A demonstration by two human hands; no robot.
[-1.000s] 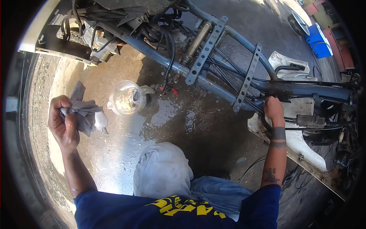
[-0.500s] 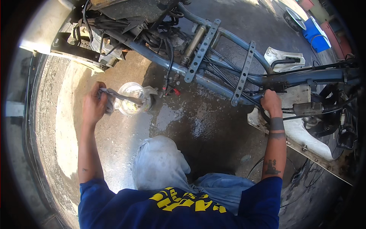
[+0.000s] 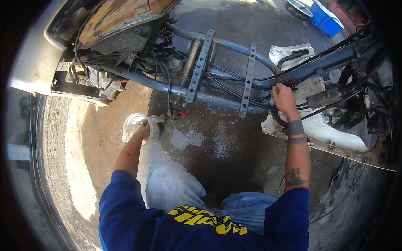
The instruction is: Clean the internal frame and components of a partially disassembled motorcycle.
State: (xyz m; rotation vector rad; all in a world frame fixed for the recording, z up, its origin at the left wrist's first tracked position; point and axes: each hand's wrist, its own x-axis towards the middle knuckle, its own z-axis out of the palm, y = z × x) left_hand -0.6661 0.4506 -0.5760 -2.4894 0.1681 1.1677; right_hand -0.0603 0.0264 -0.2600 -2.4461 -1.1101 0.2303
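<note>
My left hand (image 3: 144, 131) reaches down into a clear round plastic tub (image 3: 130, 126) on the wet floor; its fingers are hidden inside. A pale wet cloth (image 3: 156, 119) hangs over the tub's right rim. My right hand (image 3: 284, 98) is closed beside the blue-grey tube frame (image 3: 226, 99) of a motorcycle, near where its tubes meet at the right. A small whitish scrap (image 3: 272, 99) shows at those fingers; its kind is unclear. Two perforated metal strips (image 3: 200, 69) lie across the frame tubes.
Dark cables (image 3: 168, 81) with red ends (image 3: 181, 113) hang from the frame. A rusty panel (image 3: 121, 21) stands at upper left. White body panels (image 3: 326, 136) and more cables lie at right. A blue box (image 3: 325, 21) and a round basin (image 3: 298, 9) stand far right.
My left hand has moved from beside the tub into it; the grey rag it held is now out of sight. My right hand has shifted slightly, and a whitish scrap now shows there. The view has shifted.
</note>
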